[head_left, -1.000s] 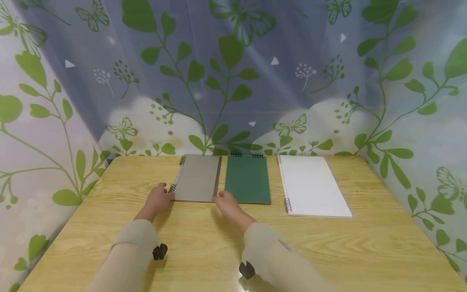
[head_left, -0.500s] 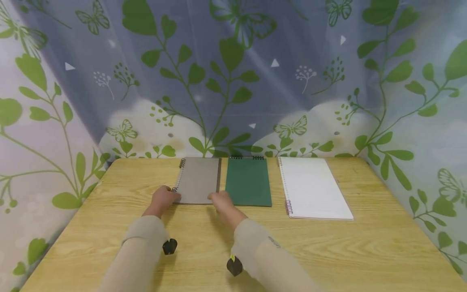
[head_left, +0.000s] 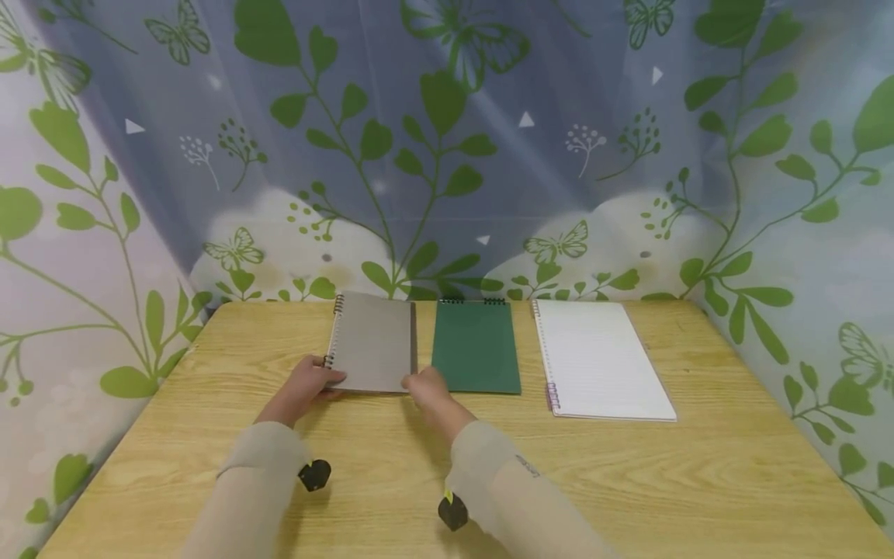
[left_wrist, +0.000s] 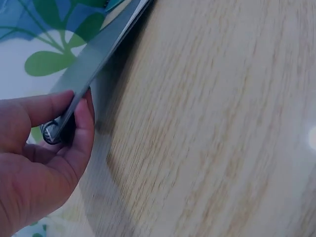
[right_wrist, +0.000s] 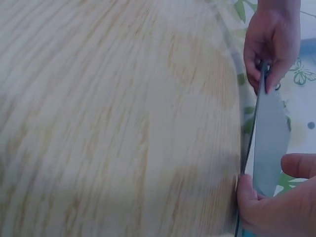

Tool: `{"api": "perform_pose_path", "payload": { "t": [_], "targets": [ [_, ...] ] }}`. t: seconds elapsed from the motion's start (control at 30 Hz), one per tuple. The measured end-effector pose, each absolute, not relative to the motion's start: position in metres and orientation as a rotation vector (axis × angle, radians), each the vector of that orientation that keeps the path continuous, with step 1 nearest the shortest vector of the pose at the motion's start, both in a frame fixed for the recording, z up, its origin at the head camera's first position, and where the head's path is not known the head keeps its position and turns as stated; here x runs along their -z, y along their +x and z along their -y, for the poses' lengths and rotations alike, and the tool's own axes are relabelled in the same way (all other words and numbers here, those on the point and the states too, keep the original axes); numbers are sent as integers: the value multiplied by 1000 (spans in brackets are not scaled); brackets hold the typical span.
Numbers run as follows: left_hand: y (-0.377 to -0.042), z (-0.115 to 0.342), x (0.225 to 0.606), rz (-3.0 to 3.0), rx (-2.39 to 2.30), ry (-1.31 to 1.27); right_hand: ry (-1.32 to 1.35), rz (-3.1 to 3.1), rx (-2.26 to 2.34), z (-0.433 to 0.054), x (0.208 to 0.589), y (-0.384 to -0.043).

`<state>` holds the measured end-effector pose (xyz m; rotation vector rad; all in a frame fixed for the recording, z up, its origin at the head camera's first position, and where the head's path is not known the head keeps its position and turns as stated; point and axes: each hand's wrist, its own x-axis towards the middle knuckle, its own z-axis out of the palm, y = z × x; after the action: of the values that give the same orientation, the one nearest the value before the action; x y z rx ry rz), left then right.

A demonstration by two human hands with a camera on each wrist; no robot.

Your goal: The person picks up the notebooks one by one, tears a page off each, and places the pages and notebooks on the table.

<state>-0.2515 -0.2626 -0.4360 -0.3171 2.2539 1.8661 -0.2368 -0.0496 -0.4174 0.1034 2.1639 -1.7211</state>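
A grey spiral notebook (head_left: 373, 341) has its coil along the left side. At its lower left corner my left hand (head_left: 303, 386) pinches it, thumb on the cover and fingers underneath. The left wrist view shows this hand (left_wrist: 54, 143) gripping beside the coil (left_wrist: 50, 132), with that corner raised above the wood. My right hand (head_left: 434, 394) holds the lower right corner. In the right wrist view, the fingers of that hand (right_wrist: 281, 207) lie at the notebook's (right_wrist: 271, 133) near edge and its thumb is over the cover side.
A green notebook (head_left: 475, 349) with its coil at the top lies just right of the grey one. Farther right is an open lined notebook (head_left: 604, 357). All are near the back edge of the wooden table (head_left: 628, 489), before a leaf-patterned curtain (head_left: 447, 186).
The grey notebook has shifted slightly left and its far edge shows higher. My left fingers have gone under its corner; my right hand has moved a little left along its front edge.
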Motion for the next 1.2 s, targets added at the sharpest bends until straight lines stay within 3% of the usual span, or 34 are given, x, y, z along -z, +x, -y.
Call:
{"api": "perform_pose_path", "payload": {
  "t": [0.57, 0.93, 1.2],
  "targets": [
    [-220, 274, 428, -2191, -1828, -296, 41, -2122, 1817, 34, 432, -248],
    [-193, 281, 400, -2281, -1671, -160, -281, -2235, 1573, 23, 412, -227],
    [-155, 290, 396, -2424, -1434, -175, -407, -2289, 1407, 26, 406, -196]
  ]
}}
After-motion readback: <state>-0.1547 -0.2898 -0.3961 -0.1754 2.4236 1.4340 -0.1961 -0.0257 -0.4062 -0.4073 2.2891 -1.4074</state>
